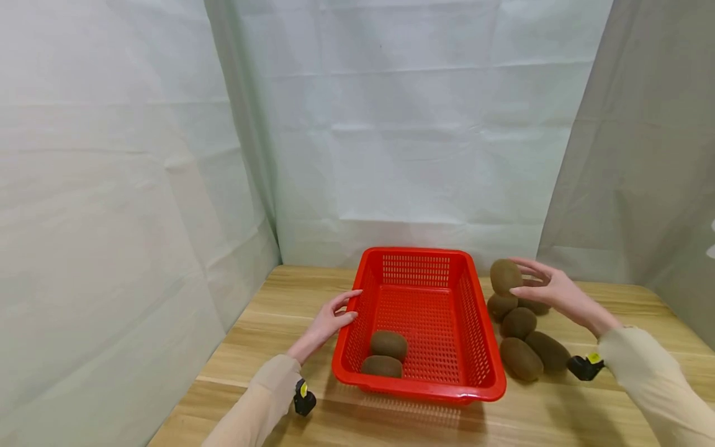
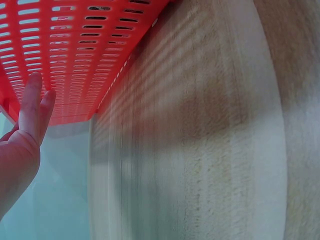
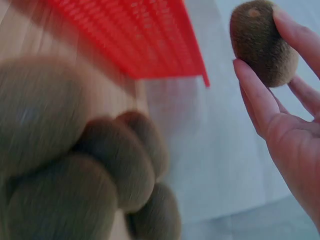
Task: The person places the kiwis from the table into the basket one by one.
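A red plastic basket point(image 1: 416, 392) with slotted walls stands on the table, with two brown kiwis point(image 1: 388, 345) side by side in its near left corner. My left hand point(image 1: 329, 320) is at the basket's left rim, its fairly straight fingers touching the outer wall in the left wrist view. To the right of the basket, my right hand point(image 1: 558, 292) holds a kiwi point(image 3: 262, 44) between thumb and fingertips, raised above the others. Several more kiwis point(image 1: 519, 323) lie in a cluster beside the basket's right wall, one partly hidden behind the right hand.
The wood-grain table point(image 1: 262, 326) extends on both sides of the basket. Pale cloth sheets point(image 1: 413, 143) hang behind it and at both sides. A small black device point(image 1: 304, 398) is at the left wrist, and a similar device point(image 1: 585, 366) at the right.
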A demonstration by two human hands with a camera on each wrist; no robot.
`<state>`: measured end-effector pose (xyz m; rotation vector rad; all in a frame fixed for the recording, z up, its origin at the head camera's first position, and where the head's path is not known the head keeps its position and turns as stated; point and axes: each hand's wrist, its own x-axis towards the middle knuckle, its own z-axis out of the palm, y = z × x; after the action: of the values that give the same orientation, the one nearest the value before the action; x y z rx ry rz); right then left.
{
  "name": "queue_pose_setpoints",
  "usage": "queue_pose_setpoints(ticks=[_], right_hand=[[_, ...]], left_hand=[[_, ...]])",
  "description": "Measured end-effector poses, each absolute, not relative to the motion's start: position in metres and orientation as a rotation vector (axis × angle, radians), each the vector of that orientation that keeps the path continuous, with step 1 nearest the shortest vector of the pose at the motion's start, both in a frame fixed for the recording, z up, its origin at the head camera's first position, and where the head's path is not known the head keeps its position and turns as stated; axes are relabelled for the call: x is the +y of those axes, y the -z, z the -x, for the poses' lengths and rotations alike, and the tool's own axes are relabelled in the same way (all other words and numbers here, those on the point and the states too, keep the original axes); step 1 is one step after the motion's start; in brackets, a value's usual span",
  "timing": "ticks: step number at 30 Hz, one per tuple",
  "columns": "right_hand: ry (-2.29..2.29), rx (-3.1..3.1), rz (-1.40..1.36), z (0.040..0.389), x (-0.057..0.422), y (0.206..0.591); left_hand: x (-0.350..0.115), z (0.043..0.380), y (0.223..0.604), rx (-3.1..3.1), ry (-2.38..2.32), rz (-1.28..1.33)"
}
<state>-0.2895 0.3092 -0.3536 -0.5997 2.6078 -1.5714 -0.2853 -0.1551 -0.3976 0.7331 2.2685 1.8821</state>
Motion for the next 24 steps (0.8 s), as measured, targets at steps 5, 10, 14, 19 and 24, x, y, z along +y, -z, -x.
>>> queue_pose_setpoints(ticks=[5,10,14,19,24], right_hand=[[1.577,2.477,0.726,0.298,0.287,0.345],[1.537,2.407,0.771,0.305,0.263,0.336],[1.477,2.372,0.792,0.308,0.243,0.328],[1.336,2.374,0.865,0.315,0.219,0.323],[1.308,2.292,0.914,0.324,0.196,0.325]], left_hand=[[-0.155,0.285,0.397,2.262,-1.866,-0.731],[-0.155,0.284,0.397,2.27,-1.861,-0.733],[-0.155,0.284,0.397,2.253,-1.883,-0.725],[-0.156,0.284,0.398,2.24,-1.892,-0.715],[-0.156,0.283,0.398,2.239,-1.897,-0.716]])
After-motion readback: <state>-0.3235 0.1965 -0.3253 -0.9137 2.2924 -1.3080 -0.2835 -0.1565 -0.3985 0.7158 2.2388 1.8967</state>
